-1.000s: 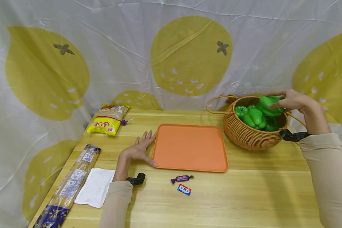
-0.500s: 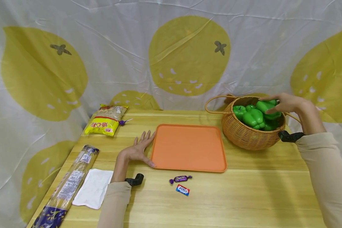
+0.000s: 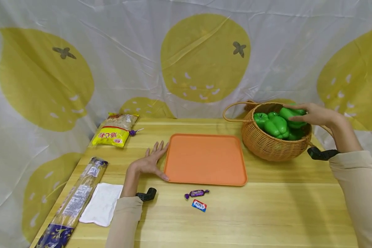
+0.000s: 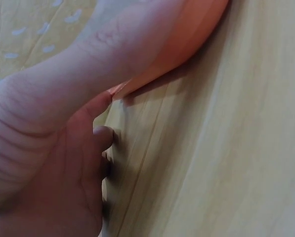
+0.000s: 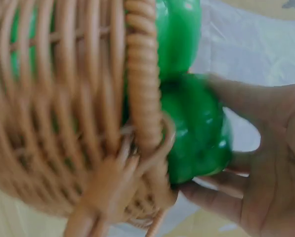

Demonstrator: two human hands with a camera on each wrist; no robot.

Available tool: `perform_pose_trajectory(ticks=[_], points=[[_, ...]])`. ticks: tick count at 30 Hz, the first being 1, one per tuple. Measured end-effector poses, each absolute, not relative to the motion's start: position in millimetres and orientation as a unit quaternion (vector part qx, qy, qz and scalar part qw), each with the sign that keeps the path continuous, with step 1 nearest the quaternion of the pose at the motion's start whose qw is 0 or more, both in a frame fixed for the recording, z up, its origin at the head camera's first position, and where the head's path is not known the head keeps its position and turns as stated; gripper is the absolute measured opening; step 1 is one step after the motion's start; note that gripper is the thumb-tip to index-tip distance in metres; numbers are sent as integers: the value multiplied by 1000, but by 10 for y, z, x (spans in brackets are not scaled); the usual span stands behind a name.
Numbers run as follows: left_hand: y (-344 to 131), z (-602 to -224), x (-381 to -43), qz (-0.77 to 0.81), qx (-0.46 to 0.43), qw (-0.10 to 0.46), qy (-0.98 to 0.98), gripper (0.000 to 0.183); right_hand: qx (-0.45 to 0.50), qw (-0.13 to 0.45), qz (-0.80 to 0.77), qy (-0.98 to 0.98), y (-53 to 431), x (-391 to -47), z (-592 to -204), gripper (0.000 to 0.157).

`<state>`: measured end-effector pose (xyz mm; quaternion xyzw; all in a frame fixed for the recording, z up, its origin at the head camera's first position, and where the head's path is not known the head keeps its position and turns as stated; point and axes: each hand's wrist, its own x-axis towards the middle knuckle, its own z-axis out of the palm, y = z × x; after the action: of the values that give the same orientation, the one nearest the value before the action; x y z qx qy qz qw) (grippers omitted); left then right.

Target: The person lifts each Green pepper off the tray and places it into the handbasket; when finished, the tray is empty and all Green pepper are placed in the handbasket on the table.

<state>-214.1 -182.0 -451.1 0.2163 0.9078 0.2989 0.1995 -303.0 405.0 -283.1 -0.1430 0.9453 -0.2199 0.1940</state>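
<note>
The left hand (image 3: 148,164) lies with fingers spread along the left edge of an orange tray (image 3: 206,159), thumb near its front corner; the left wrist view shows thumb and fingertips right at the rim. At the back right, the right hand (image 3: 318,114) reaches over a wicker basket (image 3: 271,148) of several green bell peppers (image 3: 276,127). Its thumb and fingers curl round one green bell pepper (image 5: 196,128) at the basket's rim. Part of that pepper is hidden by the hand in the head view.
A purple wrapped candy (image 3: 196,194) and a red-and-blue candy packet (image 3: 199,205) lie before the tray. To the left are a yellow pasta bag (image 3: 113,131), a lollipop (image 3: 133,132), a long noodle pack (image 3: 77,199) and a white cloth-like packet (image 3: 102,205). A patterned curtain (image 3: 136,69) hangs behind.
The pepper in the right hand has come down onto the others in the basket, the hand lowering with it. The left hand stays at the tray.
</note>
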Motion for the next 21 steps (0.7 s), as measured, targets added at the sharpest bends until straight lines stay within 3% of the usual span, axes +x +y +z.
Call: perform_pose_trajectory(ticks=[21], points=[[-1805,-4507,-2137,297,222,206,906,136,-114,163,-225,954,4092,-2995,-2824,69]])
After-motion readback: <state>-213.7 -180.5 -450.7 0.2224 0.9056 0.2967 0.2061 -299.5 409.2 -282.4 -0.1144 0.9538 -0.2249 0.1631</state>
